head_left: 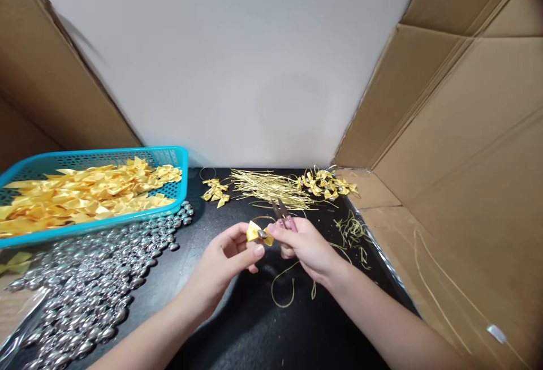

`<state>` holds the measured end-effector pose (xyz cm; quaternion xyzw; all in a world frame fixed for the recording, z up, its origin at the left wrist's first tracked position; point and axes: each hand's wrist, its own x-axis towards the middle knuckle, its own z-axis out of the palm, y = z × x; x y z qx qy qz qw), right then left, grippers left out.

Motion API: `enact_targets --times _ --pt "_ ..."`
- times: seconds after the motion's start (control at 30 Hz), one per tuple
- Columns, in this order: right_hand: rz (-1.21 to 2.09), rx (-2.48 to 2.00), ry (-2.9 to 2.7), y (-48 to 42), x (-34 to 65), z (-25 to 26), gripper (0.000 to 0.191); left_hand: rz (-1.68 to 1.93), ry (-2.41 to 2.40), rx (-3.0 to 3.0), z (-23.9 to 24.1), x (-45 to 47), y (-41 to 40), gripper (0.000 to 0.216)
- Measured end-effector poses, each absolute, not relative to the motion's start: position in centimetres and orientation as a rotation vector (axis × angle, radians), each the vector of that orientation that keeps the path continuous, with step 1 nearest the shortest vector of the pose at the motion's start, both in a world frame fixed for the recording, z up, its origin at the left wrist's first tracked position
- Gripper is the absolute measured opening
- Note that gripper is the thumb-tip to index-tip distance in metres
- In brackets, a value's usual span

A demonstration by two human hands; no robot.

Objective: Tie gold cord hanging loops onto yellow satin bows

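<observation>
Between thumb and fingers, my left hand pinches a yellow ribbon bow with a silvery bead at its middle. My right hand is closed around small scissors, blades pointing up and away from me. Its thumb and fingertip also meet the bow's right side. A thin gold cord rises in a loop behind the bow. Below the hands, another loose loop of gold cord lies on the black table surface.
A turquoise basket full of yellow bows stands at left, with many silver beads before it. Cut gold cords lie at the back, between beaded bows and a larger pile. Cord scraps lie right; cardboard walls flank both sides.
</observation>
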<state>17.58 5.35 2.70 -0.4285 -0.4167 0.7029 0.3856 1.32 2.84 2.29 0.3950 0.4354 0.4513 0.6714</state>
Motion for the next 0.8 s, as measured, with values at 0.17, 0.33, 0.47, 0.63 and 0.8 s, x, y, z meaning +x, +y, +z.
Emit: enact_targets --times 0.17,0.33,0.47,0.63,0.8 --pt "1.649 -1.122 -1.279 5.22 17.53 3.06 0.039 0.957 1.012 0.815 2.17 1.31 2.82 0.024" --pt "1.666 -1.061 -1.436 5.28 17.74 3.09 0.034 0.882 0.990 0.674 2.06 1.47 2.77 0.029" --pt "1.666 -1.036 -1.481 5.42 18.11 2.88 0.032 0.898 1.038 0.757 2.17 1.52 2.73 0.032" --pt "1.641 -1.072 -1.486 5.41 18.41 3.17 0.031 1.027 1.170 0.944 2.48 1.43 2.62 0.036" --pt "1.707 -1.075 -1.419 5.29 18.34 3.72 0.034 1.075 1.245 1.055 2.57 1.33 2.59 0.041"
